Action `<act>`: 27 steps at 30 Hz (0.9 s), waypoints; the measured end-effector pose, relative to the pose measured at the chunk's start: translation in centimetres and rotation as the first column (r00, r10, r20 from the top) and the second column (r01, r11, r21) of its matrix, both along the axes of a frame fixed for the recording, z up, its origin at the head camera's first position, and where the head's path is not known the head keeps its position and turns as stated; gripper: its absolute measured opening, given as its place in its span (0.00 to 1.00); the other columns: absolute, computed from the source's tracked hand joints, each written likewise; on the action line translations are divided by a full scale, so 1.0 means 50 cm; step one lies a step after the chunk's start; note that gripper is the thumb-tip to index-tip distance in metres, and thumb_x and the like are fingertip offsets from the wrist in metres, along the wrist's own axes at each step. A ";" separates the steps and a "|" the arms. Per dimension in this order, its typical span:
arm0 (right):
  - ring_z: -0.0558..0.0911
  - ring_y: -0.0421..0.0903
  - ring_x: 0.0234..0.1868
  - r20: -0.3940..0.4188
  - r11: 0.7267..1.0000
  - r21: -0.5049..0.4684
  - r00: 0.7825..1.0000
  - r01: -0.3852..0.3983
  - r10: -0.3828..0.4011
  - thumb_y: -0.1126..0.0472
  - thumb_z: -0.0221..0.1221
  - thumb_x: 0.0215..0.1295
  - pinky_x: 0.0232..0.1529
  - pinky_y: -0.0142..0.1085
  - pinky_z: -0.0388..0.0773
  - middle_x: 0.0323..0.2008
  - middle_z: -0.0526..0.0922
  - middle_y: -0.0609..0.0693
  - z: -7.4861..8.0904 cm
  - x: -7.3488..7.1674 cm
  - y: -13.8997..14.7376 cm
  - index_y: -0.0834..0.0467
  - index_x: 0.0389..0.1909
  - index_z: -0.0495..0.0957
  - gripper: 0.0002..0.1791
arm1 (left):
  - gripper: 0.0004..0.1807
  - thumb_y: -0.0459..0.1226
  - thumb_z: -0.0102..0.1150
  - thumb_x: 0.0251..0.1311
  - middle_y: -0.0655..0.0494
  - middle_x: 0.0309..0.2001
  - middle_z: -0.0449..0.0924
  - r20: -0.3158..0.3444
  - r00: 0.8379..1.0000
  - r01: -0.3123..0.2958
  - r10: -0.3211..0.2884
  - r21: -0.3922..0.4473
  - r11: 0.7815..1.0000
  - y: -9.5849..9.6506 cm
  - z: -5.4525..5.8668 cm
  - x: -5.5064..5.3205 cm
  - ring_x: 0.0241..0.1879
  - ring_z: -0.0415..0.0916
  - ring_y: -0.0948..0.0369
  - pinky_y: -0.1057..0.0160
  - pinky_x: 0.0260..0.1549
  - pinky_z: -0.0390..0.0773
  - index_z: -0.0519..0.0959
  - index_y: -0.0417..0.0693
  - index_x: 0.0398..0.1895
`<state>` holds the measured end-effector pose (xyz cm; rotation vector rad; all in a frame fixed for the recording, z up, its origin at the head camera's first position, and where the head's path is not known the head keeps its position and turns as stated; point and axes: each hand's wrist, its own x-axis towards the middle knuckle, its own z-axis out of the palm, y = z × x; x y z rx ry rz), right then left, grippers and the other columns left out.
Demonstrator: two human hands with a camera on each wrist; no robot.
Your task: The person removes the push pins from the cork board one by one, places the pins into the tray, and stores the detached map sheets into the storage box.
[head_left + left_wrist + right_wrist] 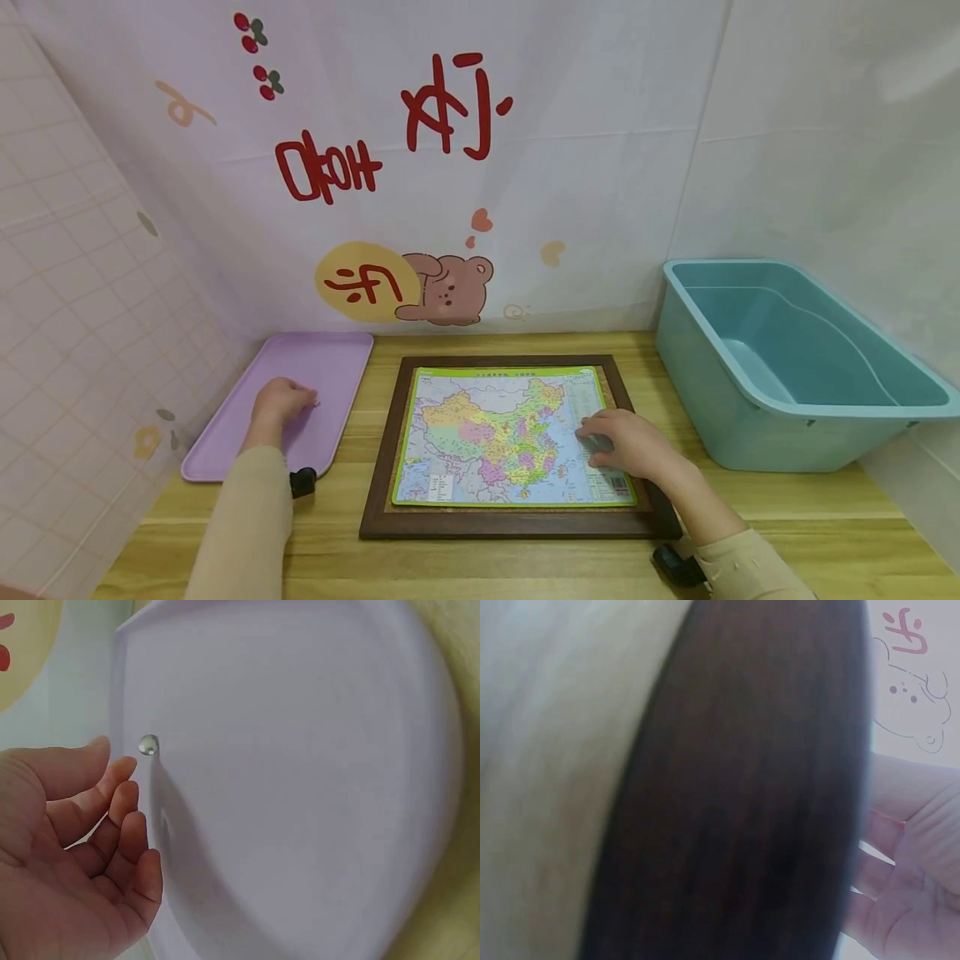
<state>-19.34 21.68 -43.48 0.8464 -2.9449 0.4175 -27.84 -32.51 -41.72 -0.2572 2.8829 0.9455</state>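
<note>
My left hand (281, 402) hovers low over a lilac tray (341, 367), fingers loosely bent with nothing between them. Just past its fingertips in the left wrist view lies a small, shiny, clear round piece (148, 745), a bare gap away from the thumb. On the right, my right hand (626, 442) rests over the right edge of a colourful map of China (487, 437), its fingers spread and relaxed. The map lies inside a dark brown wooden frame (517, 525) with a cork surface showing round its edges. In the right wrist view the frame hides part of that hand (907, 862).
A deep teal tub (750, 408) stands at the right, beside the frame. Behind everything hangs a white cloth (585, 175) with a printed bear and red characters. The wood-grain tabletop (450, 571) runs along the front, and a pale tiled wall (67, 275) borders the left.
</note>
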 end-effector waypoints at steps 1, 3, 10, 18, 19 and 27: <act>0.80 0.58 0.52 -0.001 1.000 0.001 1.000 0.000 0.000 0.59 0.75 0.49 0.51 0.51 0.78 0.51 0.83 0.55 0.000 0.000 0.000 0.57 0.49 0.85 0.23 | 0.19 0.39 0.57 0.64 0.43 0.28 0.79 -0.005 1.000 0.005 -0.005 0.002 1.000 -0.001 0.001 -0.001 0.32 0.76 0.48 0.53 0.35 0.77 0.78 0.24 0.40; 0.80 0.58 0.52 -0.001 1.000 0.002 1.000 0.000 0.000 0.59 0.75 0.50 0.51 0.51 0.78 0.51 0.83 0.55 0.000 0.000 0.000 0.58 0.49 0.85 0.23 | 0.19 0.39 0.57 0.65 0.46 0.26 0.78 -0.024 0.999 0.025 -0.025 -0.012 1.000 -0.001 0.002 -0.001 0.29 0.76 0.51 0.55 0.33 0.76 0.78 0.25 0.41; 0.80 0.57 0.52 -0.001 1.000 0.003 1.000 0.000 0.000 0.59 0.76 0.49 0.51 0.51 0.78 0.51 0.83 0.55 0.000 -0.001 0.000 0.58 0.48 0.85 0.23 | 0.20 0.40 0.57 0.66 0.35 0.38 0.80 -0.086 0.990 0.110 -0.114 -0.049 0.993 0.007 0.011 0.001 0.39 0.77 0.43 0.45 0.45 0.75 0.77 0.25 0.44; 0.80 0.58 0.53 0.016 1.000 0.003 1.000 0.012 -0.012 0.59 0.75 0.49 0.52 0.51 0.78 0.52 0.83 0.55 0.003 0.000 0.001 0.57 0.49 0.85 0.23 | 0.19 0.38 0.59 0.65 0.34 0.39 0.81 -0.164 0.966 0.201 -0.201 -0.017 0.979 0.033 0.026 0.026 0.40 0.79 0.43 0.45 0.45 0.76 0.78 0.24 0.44; 0.80 0.58 0.53 0.019 1.000 0.002 1.000 0.012 -0.012 0.59 0.75 0.49 0.52 0.51 0.78 0.52 0.83 0.55 0.003 -0.001 0.001 0.57 0.49 0.85 0.23 | 0.19 0.38 0.59 0.65 0.34 0.40 0.81 -0.167 0.963 0.211 -0.210 -0.014 0.977 0.037 0.028 0.030 0.40 0.79 0.43 0.44 0.45 0.76 0.78 0.24 0.44; 0.79 0.58 0.54 0.032 1.000 -0.003 0.999 0.022 -0.022 0.59 0.75 0.50 0.52 0.51 0.78 0.52 0.82 0.55 0.002 0.000 0.000 0.57 0.49 0.85 0.23 | 0.18 0.38 0.60 0.66 0.35 0.41 0.81 -0.189 0.948 0.262 -0.258 -0.005 0.965 0.064 0.042 0.057 0.44 0.78 0.42 0.44 0.45 0.77 0.78 0.26 0.46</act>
